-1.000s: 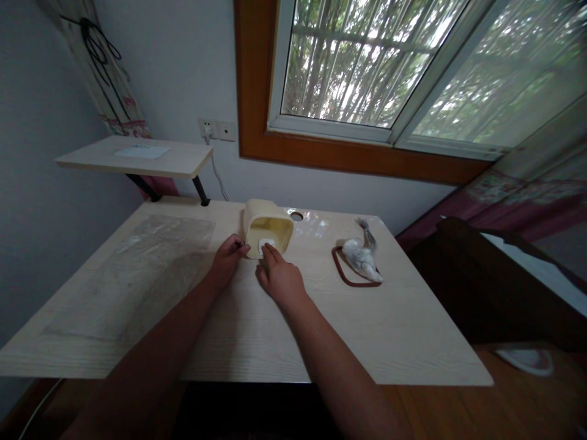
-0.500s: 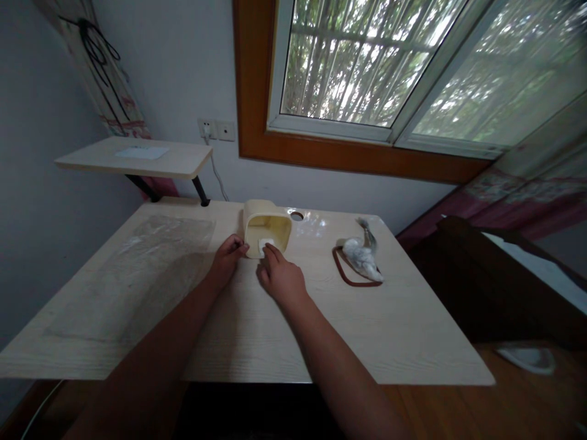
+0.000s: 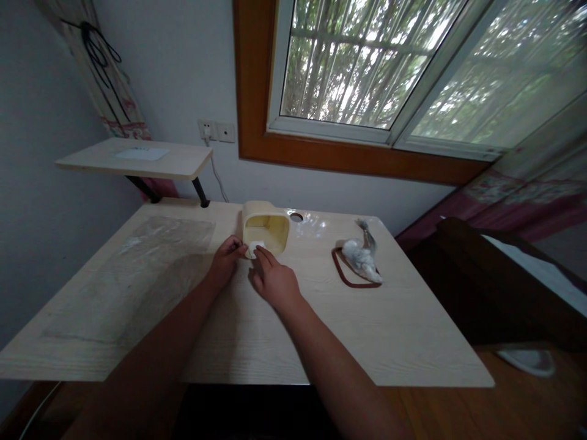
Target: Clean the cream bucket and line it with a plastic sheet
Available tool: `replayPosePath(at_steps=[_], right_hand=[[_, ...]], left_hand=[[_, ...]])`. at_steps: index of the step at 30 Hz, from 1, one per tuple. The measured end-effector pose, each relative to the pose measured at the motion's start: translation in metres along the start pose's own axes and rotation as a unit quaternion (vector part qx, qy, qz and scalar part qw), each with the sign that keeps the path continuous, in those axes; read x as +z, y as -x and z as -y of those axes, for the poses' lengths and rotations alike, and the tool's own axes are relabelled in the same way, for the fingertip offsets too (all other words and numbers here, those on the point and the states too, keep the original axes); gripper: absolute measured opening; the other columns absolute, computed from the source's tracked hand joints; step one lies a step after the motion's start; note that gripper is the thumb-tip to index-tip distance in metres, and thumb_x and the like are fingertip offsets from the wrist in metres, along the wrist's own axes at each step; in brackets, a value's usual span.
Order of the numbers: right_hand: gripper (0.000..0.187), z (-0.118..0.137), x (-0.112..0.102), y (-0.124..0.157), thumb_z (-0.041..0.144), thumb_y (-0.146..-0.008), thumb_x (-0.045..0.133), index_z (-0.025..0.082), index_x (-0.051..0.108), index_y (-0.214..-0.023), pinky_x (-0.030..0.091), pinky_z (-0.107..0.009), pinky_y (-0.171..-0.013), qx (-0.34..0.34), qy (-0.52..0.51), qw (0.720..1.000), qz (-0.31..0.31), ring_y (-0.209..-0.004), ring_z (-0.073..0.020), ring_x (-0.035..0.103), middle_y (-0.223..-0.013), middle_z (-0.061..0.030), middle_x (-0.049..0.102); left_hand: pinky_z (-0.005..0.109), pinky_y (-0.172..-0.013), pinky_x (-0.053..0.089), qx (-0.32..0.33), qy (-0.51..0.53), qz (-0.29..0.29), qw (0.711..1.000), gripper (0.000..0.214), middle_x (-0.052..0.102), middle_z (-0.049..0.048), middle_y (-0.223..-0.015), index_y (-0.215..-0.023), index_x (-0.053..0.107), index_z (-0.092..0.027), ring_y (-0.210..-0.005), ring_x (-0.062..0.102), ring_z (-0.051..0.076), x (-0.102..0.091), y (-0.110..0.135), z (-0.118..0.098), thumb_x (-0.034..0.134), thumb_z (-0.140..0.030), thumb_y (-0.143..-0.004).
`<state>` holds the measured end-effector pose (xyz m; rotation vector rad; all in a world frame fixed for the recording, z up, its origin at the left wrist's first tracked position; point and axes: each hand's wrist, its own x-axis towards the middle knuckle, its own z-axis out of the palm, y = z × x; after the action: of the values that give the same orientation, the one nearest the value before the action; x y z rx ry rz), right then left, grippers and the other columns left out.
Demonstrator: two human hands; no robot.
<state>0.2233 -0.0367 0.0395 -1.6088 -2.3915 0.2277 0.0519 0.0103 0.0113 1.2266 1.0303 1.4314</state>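
Holds a cream container (image 3: 270,232) near the far edge of a pale wooden table (image 3: 389,336), just left of a round cable hole (image 3: 296,217), laid on its side and with its open mouth turned toward the body. Grips the near left corner of its rim with the left hand (image 3: 225,263), thumb and fingers closed together on the edge. Presses a small white pad (image 3: 253,247) with the index and middle fingers of the right hand (image 3: 278,282), right at the lower left of the mouth and just beside the left fingertips. Leaves the right thumb lower down, apart from those two fingers; cannot tell whether any part of the pad is clamped, with so much of it covered. Rests neither wrist clearly on the wood, as far as can be judged from above. Shows to the right, well apart from both hands, a reddish-brown ring (image 3: 362,285) lying flat, with a whitish bundle (image 3: 360,253) partly across it, ending at the far side in a grey, twisted tail. Spreads out on the left a thin, wrinkled, see-through sheet (image 3: 137,275), near the left forearm. Includes behind that a raised shelf (image 3: 92,157) on black legs, topped by a piece of white paper (image 3: 142,153). Takes in beyond the table a wall socket (image 3: 216,130) and a wood-framed window (image 3: 348,73).
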Motion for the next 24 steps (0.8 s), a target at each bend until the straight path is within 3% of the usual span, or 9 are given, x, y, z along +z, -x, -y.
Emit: replayPosePath(at_steps=[9,15,19,24], right_hand=[[0.059,-0.0066,-0.0042,-0.0027,0.038,-0.097,0.042,0.023,0.038,-0.154,0.059,-0.04,-0.083,0.084,0.05,0.995,0.004,-0.099,-0.024,0.072,-0.164,-0.0097,0.033],[0.059,-0.005,0.002,-0.0014,0.04,-0.098,0.04,0.023,0.037,-0.154,0.059,-0.039,-0.085,0.026,0.023,0.999,-0.002,-0.099,-0.0228,0.072,-0.164,-0.008,0.033],[0.06,-0.0003,0.0022,0.0,0.04,-0.099,0.041,0.024,0.035,-0.156,0.058,-0.037,-0.089,-0.021,-0.001,1.0,0.003,-0.109,-0.0226,0.069,-0.164,-0.0067,0.034],[0.058,0.0,-0.0035,-0.0001,0.04,-0.099,0.042,0.025,0.037,-0.155,0.058,-0.037,-0.091,-0.004,-0.001,1.0,0.004,-0.111,-0.0223,0.068,-0.163,-0.0058,0.037]], left_hand=[[0.026,-0.063,0.036,-0.005,-0.012,0.0,1.0,0.028,0.048,-0.004,-0.067,-0.073,0.052,-0.02,-0.066,0.043,0.013,-0.0014,0.0008,0.0013,0.072,-0.039,-0.077],[0.026,-0.064,0.036,0.009,-0.009,0.001,1.0,0.026,0.049,-0.0037,-0.068,-0.074,0.053,-0.019,-0.067,0.044,0.013,-0.0022,0.0,0.0022,0.073,-0.036,-0.077],[0.026,-0.064,0.036,0.005,-0.007,0.001,1.0,0.026,0.05,-0.0037,-0.068,-0.075,0.054,-0.02,-0.066,0.045,0.013,-0.0037,-0.0016,0.0075,0.072,-0.038,-0.078],[0.026,-0.064,0.036,0.001,0.001,-0.006,1.0,0.027,0.049,-0.004,-0.068,-0.074,0.053,-0.02,-0.066,0.044,0.013,-0.0034,-0.0019,0.0083,0.073,-0.038,-0.078]])
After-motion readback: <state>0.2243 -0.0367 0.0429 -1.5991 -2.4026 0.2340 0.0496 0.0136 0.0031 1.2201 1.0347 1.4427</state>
